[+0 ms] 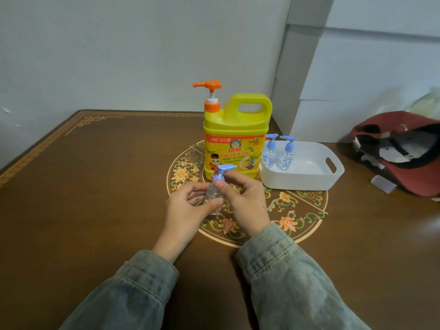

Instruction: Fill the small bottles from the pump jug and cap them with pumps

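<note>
The small clear bottle (212, 198) stands upright between the two hands at the near edge of the table's round floral medallion (307, 201), just in front of the yellow pump jug (235, 139), with its long axis close to vertical and its blue pump (222, 173) seated on the neck, spout pointing right. The left hand (188, 206) wraps the body from the left, fingers curled round the clear plastic and thumb across its near side; the right hand (247, 198) comes in from the right and pinches the blue collar between thumb and fingers. So both hands are closed on the same bottle, one low and one high, and the twist axis runs straight up through the neck (whether the bottle has liquid in it, or whether the pump is going on or coming off, cannot be told from here). My reading is that the next move turns on the right hand rotating the collar while the left holds the body. The jug's orange pump head (207, 85) points left, well above the bottle. To the right, just beside the jug, a white basket (333, 170) holds two more small bottles (277, 154) with blue pumps on; the right hand is the nearer to it. A red cap (404, 177) lies farther right on the brown table (95, 186).
</note>
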The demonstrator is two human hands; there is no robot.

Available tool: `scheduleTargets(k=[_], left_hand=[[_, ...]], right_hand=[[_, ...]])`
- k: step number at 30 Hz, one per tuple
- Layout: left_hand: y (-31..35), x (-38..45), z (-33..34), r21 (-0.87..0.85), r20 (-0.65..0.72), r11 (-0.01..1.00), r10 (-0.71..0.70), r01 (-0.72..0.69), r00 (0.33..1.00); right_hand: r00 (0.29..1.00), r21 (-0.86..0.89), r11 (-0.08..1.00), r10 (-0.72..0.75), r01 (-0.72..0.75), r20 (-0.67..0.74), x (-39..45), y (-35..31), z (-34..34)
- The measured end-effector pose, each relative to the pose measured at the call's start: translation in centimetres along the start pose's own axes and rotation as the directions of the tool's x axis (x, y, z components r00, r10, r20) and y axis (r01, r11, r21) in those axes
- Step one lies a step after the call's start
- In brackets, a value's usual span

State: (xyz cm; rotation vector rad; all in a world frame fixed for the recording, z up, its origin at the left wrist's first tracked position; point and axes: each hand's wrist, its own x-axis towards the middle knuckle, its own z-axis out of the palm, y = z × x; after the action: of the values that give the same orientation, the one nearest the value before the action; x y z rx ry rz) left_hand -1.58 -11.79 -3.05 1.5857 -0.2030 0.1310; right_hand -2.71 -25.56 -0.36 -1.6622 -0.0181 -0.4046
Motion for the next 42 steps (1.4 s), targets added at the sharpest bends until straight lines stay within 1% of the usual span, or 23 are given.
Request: scheduleTargets(k=[2, 5, 7, 10, 12, 15, 19, 22, 25, 28, 31, 36, 42], left_hand=[[0.4, 0.0, 0.8, -0.003, -0.024, 1.0, 0.01, -0.01, 1.0], [0.8, -0.1, 2.2, 0.043, -0.067, 0.998, 0.049, -0.046, 0.997], [1.0, -0.2, 3.3, 0.062, -0.089, 0.996, 0.074, -0.068, 0.993], [1.1, -0.3, 5.1, 0.066, -0.084, 0.99, 0.126, -0.121, 0.989], [1.5, -0.2, 6.1, 0.071, -0.052, 0.988, 0.143, -0.139, 0.988], [2.2, 0.7, 6.9, 0.025, 0.005, 0.99, 0.142, -0.142, 0.99], [4.0, 2.7, 7.2, -0.071, 0.042, 0.984, 0.166, -0.163, 0.985], [5.2, 4.0, 8.3, -0.071, 0.116, 0.984, 0.173, -0.166, 0.978], [5.8, 5.0, 9.9, -0.071, 0.232, 0.985, 0.172, -0.16, 0.957], [5.3, 5.5, 11.0, -0.099, 0.278, 0.983, 0.175, -0.152, 0.945], [4.7, 6.1, 11.1, -0.07, 0.327, 0.987, 0.159, -0.144, 0.932], [3.8, 7.4, 9.8, -0.083, 0.339, 0.99, 0.138, -0.116, 0.931], [3.4, 7.8, 9.6, -0.075, 0.347, 0.991, 0.133, -0.114, 0.928]], right_hand=[[0.998, -0.098, 0.995, -0.021, 0.015, -0.056, -0.1, -0.5, -0.4], [0.985, -0.25, 0.963, -0.131, 0.1, -0.109, -0.5, -1.3, -1.4], [0.981, -0.296, 0.95, -0.145, 0.102, -0.129, -0.6, -1.9, -2.2], [0.982, -0.314, 0.947, -0.12, 0.07, -0.143, -0.4, -2.6, -3.7], [0.987, -0.339, 0.939, -0.108, 0.064, -0.115, -0.1, -3.3, -5.3], [0.992, -0.388, 0.92, -0.099, 0.063, -0.072, 0.7, -4.4, -8.2], [0.988, -0.396, 0.916, -0.113, 0.062, -0.107, 3.3, -5.5, -12.6], [0.984, -0.469, 0.881, -0.13, 0.059, -0.12, 6.2, -5.9, -15.9], [0.989, -0.542, 0.84, -0.093, 0.017, -0.113, 9.5, -4.7, -18.3], [0.994, -0.59, 0.806, -0.017, -0.052, -0.11, 12.2, -2.2, -19.4], [0.995, -0.648, 0.756, 0.039, -0.092, -0.096, 13.9, 0.3, -19.8], [0.992, -0.723, 0.68, 0.097, -0.122, -0.076, 15.8, 3.0, -19.7], [0.992, -0.749, 0.653, 0.116, -0.11, -0.044, 16.6, 3.8, -19.8]])
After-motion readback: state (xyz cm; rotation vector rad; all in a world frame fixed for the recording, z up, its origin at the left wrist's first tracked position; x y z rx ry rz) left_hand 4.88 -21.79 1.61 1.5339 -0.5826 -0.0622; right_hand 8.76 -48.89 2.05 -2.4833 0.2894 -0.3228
